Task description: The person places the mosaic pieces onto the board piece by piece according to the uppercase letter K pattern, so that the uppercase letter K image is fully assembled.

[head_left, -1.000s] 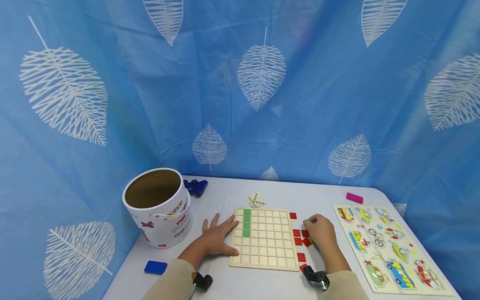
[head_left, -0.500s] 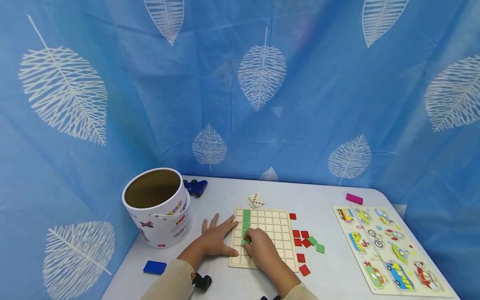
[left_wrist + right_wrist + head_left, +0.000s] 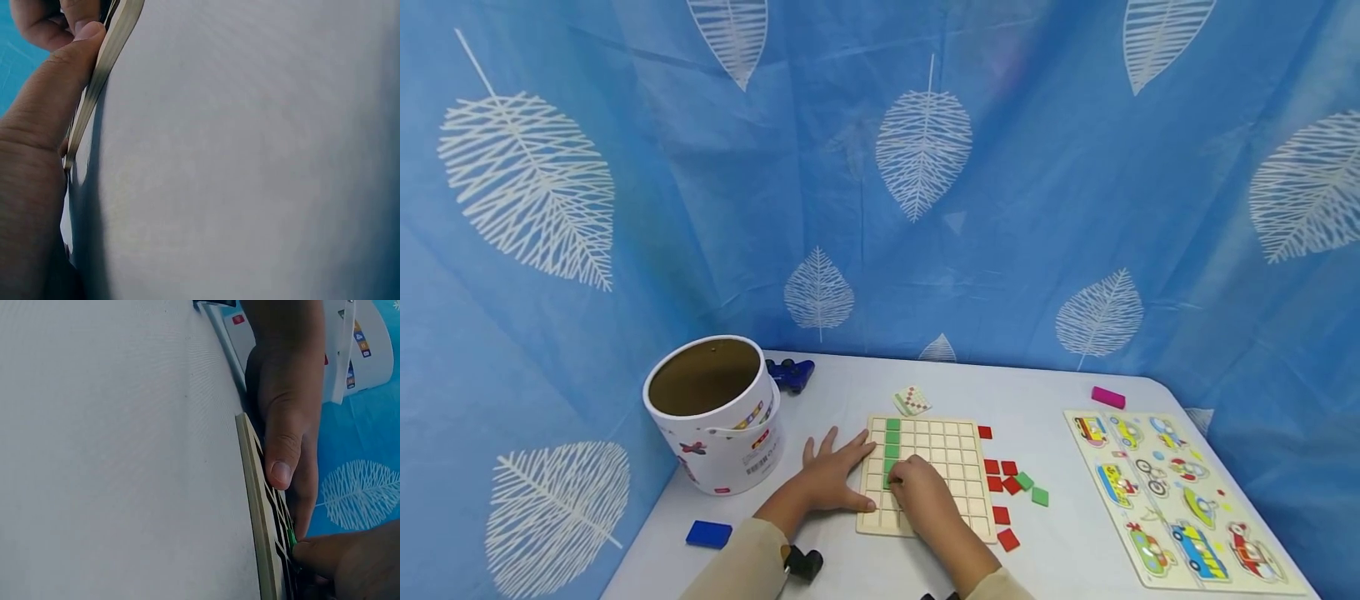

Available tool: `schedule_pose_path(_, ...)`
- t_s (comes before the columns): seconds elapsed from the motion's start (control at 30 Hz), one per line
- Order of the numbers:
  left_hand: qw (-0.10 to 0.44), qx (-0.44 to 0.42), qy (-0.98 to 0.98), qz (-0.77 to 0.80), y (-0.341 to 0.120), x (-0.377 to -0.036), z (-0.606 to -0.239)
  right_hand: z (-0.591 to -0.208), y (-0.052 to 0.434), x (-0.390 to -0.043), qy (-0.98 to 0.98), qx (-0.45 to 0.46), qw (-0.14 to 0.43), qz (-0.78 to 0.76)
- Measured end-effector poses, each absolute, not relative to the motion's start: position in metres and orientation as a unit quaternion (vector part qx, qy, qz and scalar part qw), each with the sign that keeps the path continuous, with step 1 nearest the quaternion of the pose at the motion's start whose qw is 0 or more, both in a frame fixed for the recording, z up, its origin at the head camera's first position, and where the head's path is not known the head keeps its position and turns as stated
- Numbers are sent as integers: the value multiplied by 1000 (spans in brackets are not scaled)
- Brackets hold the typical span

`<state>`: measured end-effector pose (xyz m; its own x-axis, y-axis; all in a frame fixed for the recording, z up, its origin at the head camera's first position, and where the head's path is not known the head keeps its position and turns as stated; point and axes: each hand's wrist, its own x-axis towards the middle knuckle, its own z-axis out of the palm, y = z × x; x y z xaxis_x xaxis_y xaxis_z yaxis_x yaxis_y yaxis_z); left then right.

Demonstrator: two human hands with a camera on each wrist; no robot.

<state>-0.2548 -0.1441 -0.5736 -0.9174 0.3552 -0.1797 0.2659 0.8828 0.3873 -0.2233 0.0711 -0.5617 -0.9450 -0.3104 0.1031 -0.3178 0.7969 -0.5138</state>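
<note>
From the head view I see my left hand [image 3: 831, 477] lying flat on the desk [image 3: 850, 392], fingers straight and spread, its fingertips and thumb against the left edge of the wooden grid board [image 3: 928, 475]. My right hand [image 3: 921, 496] rests over the board's lower left part, its fingertips pressing a green tile [image 3: 891, 481] at the foot of the green column there; the grip looks narrow, a pinch at the tile. Loose red tiles [image 3: 1000, 477] and two more green ones lie just right of the board. A white bucket [image 3: 715, 412] stands well to the left, a vehicle puzzle [image 3: 1180, 496] well to the right, and a blue block [image 3: 709, 534] near my left sleeve.

From the left wrist view, my thumb [image 3: 59, 94] lies along the board's edge [image 3: 106, 62], touching it.

From the right wrist view, the board is seen edge-on, my left thumb against its side, and my right fingertip [image 3: 319, 553] presses the green tile [image 3: 291, 538] into the grid.
</note>
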Motion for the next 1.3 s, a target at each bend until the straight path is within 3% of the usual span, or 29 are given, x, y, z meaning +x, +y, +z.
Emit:
schedule_pose_path(0.2,129,163,960,186,-145,-256,-576,-564,98,-223,-935,141,36,324)
schedule_pose_path(0.37,133,157,958,200,-147,-255,-573,-564,164,-230,-939,31,77,332)
schedule_pose_path(0.53,129,158,958,202,-148,-254,-569,-568,230,-235,-948,-85,23,307)
schedule_pose_path(0.67,129,159,957,204,-147,-254,-569,-573,256,-236,-942,-107,-26,318)
schedule_pose_path(1.1,133,156,957,207,-145,-252,-572,-579,256,-232,-929,-117,10,351)
schedule_pose_path(1.3,132,158,957,204,-146,-254,-572,-567,200,-222,-908,-74,58,408)
